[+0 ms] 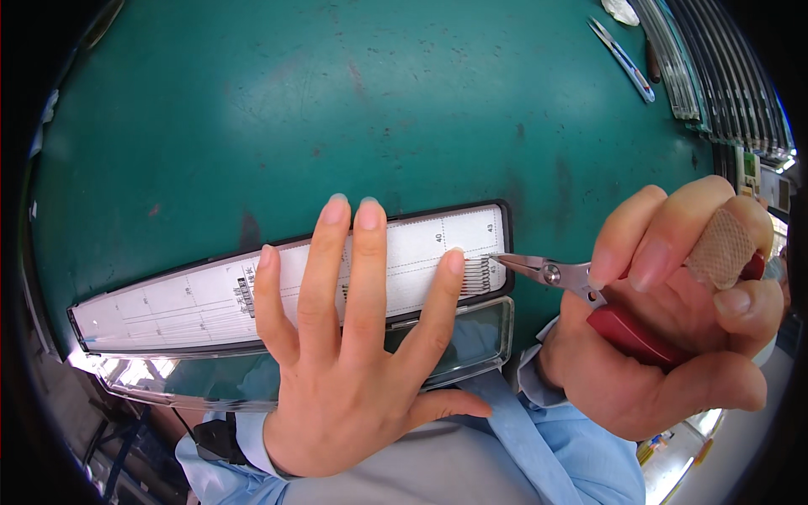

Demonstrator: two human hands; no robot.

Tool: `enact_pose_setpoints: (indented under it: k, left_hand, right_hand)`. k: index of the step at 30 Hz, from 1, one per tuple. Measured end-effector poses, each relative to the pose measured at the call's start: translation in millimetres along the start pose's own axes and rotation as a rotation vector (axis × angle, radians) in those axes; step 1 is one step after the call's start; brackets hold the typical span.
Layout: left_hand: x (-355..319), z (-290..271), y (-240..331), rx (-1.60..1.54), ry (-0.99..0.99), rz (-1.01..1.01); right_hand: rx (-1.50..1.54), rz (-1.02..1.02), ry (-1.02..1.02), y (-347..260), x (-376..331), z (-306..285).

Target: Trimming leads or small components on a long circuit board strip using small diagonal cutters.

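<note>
A long, narrow case with a black rim [508, 223] lies slantwise before me, its clear lid [484, 341] folded out on my side. Inside is a white card [412, 240] with dotted lines. Near its right end sits a row of fine dark parts [475, 276]; their exact kind is too small to tell. Spread flat over the card, my left hand [345, 370] has its index fingertip beside that row. My right hand [673, 311] grips red-handled snips [551, 273], their narrow metal tips at the card's right end by the dark row. A bandage wraps one right finger.
The green work surface [252, 126] stretches beyond the case. At the far right lie tweezers [624, 63], a small white lump [621, 10] and a stack of long clear-and-dark cases [715, 76].
</note>
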State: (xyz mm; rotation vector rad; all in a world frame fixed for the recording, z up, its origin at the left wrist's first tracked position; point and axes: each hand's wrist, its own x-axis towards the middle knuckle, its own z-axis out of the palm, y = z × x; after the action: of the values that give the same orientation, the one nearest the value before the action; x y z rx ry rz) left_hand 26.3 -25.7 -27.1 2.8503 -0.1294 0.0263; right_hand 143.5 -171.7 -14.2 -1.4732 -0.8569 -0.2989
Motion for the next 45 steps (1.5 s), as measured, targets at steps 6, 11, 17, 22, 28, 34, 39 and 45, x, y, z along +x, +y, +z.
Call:
enact_pose_setpoints:
  k: [6,11,17,22,28,34,39,45]
  left_hand:
    - [1.0,0.6,0.9,0.0,0.015,0.007]
    - [-0.8,-0.3,0.6,-0.026,-0.001,-0.004]
    - [-1.8,-2.2,-0.2,-0.021,-0.01,0.003]
    - [-2.3,-1.5,-0.5,-0.028,0.0,0.0]
    - [-1.3,0.9,-0.5,-0.039,0.01,0.002]
    - [-1.4,-1.9,-0.2,-0.055,0.004,-0.006]
    - [-2.0,0.9,-1.6,-0.074,-0.004,-0.003]
    - [-2.9,-2.2,-0.9,-0.076,-0.006,-0.014]
  right_hand:
    - [0.067,0.019,-0.026,1.9,1.3,-2.2]
    - [0.113,0.049,-0.018,5.4,1.3,-0.5]
    - [0.152,0.102,-0.083,2.2,5.1,-6.1]
    - [0.186,0.071,-0.039,6.2,2.9,-3.3]
    - [0.1,0.032,-0.079,5.3,4.7,-5.4]
    - [0.032,-0.006,-0.126,5.2,7.0,-8.6]
    - [-0.021,-0.002,-0.123,2.4,7.2,-0.7]
    - [-0.029,0.005,-0.068,1.5,8.4,2.8]
